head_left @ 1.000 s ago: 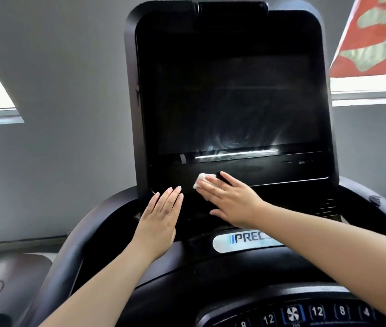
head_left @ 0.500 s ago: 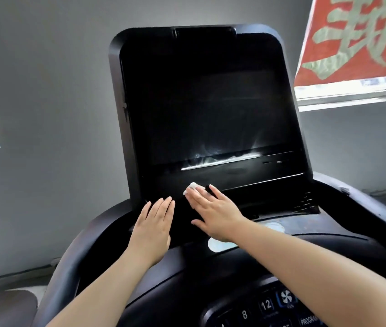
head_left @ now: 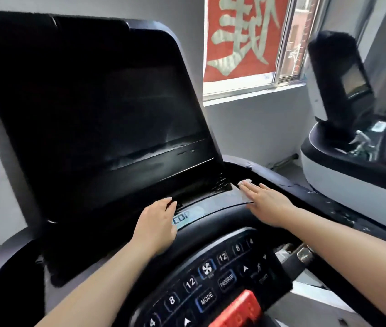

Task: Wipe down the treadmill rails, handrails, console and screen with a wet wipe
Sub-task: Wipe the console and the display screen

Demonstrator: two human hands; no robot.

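I have my right hand point(head_left: 267, 204) spread flat, fingers straight, pressing the thin white wet wipe point(head_left: 244, 185) onto the glossy black console ledge point(head_left: 201, 199) below the big dark tilted screen point(head_left: 107, 109), to drag moisture along it. My left hand point(head_left: 158, 223) rests on the ledge, probably bracing; its fingertips curl out of sight. Most of the wipe hides under my palm.

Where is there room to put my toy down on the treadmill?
Bare ledge lies between the left hand and the right hand, below the screen. The button panel near you is crowded with keys.
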